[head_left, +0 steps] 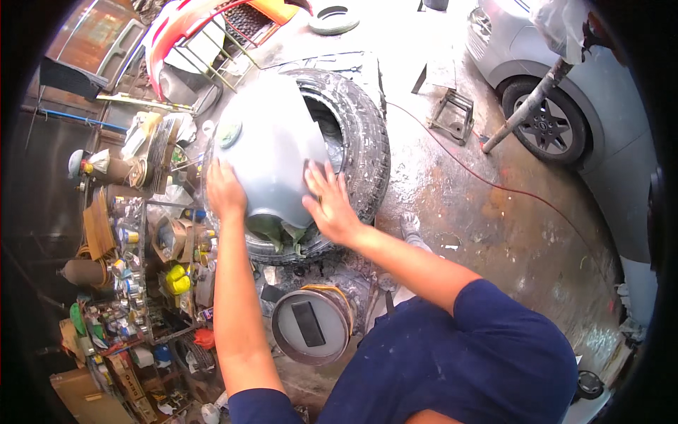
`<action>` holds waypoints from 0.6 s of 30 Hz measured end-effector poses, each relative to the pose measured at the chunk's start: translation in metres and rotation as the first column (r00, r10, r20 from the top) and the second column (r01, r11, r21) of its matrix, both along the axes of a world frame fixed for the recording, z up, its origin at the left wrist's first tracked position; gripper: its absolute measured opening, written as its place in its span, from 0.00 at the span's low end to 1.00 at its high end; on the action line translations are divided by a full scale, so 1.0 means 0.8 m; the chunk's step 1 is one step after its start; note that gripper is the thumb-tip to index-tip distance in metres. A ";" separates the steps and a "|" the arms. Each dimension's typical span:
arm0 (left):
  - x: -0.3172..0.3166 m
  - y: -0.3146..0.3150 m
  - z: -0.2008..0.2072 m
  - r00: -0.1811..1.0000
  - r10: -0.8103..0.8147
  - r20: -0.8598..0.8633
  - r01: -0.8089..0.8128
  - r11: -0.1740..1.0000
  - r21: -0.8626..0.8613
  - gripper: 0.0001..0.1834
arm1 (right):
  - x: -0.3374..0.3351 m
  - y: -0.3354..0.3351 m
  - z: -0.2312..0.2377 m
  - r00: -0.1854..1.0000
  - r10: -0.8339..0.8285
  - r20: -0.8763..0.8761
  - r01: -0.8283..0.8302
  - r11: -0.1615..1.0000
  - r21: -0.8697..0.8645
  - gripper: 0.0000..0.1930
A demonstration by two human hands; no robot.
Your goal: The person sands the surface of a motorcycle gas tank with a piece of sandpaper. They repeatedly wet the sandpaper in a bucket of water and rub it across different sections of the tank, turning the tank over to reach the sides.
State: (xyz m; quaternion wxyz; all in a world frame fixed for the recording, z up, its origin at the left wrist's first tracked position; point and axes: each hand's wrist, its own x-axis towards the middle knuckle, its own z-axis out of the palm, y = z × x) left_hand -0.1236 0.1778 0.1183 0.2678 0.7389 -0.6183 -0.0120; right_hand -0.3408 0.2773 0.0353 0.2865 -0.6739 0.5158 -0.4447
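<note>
Grey panel lay on tyre | left hand flat on left edge, released | right hand spread at right edge, released | cluttered shelf close left | wet floor open right

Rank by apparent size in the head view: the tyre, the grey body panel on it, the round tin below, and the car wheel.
Largest to smallest:
1. Tyre
2. Grey body panel, resting on the tyre, left hand and right hand on it
3. Car wheel, further off, so unsure against the next
4. Round tin
</note>
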 end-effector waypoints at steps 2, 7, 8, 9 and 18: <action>-0.002 0.000 0.001 1.000 0.010 0.000 -0.010 1.000 -0.003 0.30 | -0.002 -0.054 0.008 0.999 -0.041 -0.014 0.041 0.999 -0.007 0.30; -0.021 -0.003 0.005 1.000 -0.002 -0.029 0.003 1.000 0.023 0.30 | -0.016 -0.186 0.027 0.990 -0.108 -0.093 0.124 0.975 0.186 0.29; -0.017 -0.003 0.006 0.999 0.004 -0.037 -0.003 1.000 0.026 0.30 | -0.012 -0.191 0.028 0.987 -0.091 -0.129 0.120 0.963 0.242 0.29; -0.007 0.001 0.006 0.999 0.020 -0.031 -0.019 0.999 0.029 0.30 | 0.005 -0.166 0.029 0.987 -0.094 -0.127 0.117 0.975 0.187 0.28; -0.011 -0.002 0.004 1.000 0.013 0.012 -0.013 1.000 -0.004 0.30 | -0.012 -0.133 0.056 0.980 -0.019 -0.200 0.051 0.986 0.158 0.30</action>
